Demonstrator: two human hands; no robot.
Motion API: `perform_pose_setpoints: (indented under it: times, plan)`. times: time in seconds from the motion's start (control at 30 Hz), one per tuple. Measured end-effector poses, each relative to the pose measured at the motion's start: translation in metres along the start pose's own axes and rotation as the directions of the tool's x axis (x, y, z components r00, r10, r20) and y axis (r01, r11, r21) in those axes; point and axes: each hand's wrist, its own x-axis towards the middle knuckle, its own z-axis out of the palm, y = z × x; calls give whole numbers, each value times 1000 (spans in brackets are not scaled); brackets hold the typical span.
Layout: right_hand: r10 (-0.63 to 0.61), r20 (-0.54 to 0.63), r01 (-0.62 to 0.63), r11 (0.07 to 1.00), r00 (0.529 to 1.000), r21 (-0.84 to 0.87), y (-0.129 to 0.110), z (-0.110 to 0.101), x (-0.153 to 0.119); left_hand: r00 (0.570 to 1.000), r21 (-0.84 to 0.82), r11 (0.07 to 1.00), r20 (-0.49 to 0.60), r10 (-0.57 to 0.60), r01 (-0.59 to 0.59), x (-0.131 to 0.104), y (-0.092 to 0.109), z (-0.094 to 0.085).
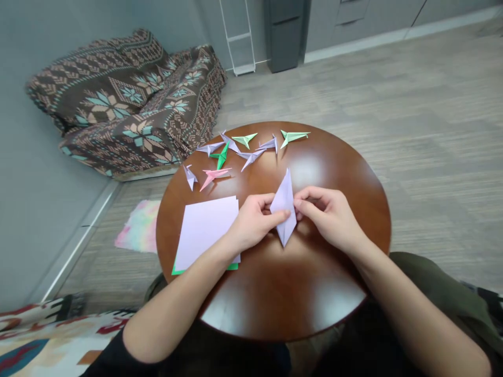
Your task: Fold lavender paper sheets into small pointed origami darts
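Observation:
A folded lavender origami paper (283,201), shaped like a long diamond, is held above the round table. My left hand (255,217) grips it from the left, thumb lying across its front and fingers behind. At its right edge, my right hand (324,212) has thumb and forefinger pinched together on the paper's side corner. To the left lies a stack of lavender paper sheets (208,228), with a green sheet (232,266) showing beneath. Behind the hands stand several folded paper cranes, among them a pink crane (214,175) and a dark green crane (221,155).
The round brown wooden table (283,298) has glossy reflections. Pale green cranes (293,136) sit near its far edge. Beyond it on the left is a sofa (137,110) under a patterned cover. A pastel fluffy mat (139,228) lies on the floor.

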Motion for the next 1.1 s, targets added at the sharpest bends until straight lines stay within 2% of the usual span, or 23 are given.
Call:
perform_pose_setpoints:
  times: [0.2,0.33,0.43,0.63,0.83,0.97,1.03,1.1]
  plan:
    - [-17,-17,16,999,1000,-45,1,0,-1,999,42,999,38,10,-12,1,1,-1]
    - [-18,51,22,997,999,-75,1,1,-2,996,131,987,-1,90,-90,1,2,-3]
    - [5,106,2,998,994,-69,0,2,-3,994,85,991,-28,107,-105,2,1,-4]
    - [26,110,-21,999,994,-49,0,3,-2,986,-104,990,-146,74,-90,6,-2,-5]
    - [36,124,-35,999,992,-10,1,3,-1,987,-152,983,-141,78,-99,7,-2,-6]
    - [-16,6,17,997,1000,-71,2,-7,3,988,-146,988,-152,33,-56,5,3,-8]
    - [-35,-54,27,989,998,-143,-1,-17,5,994,-145,989,-104,-22,7,4,6,-11]
    - [-46,-3,44,985,999,-166,-5,-28,6,996,-99,992,-20,-85,82,3,7,-13]
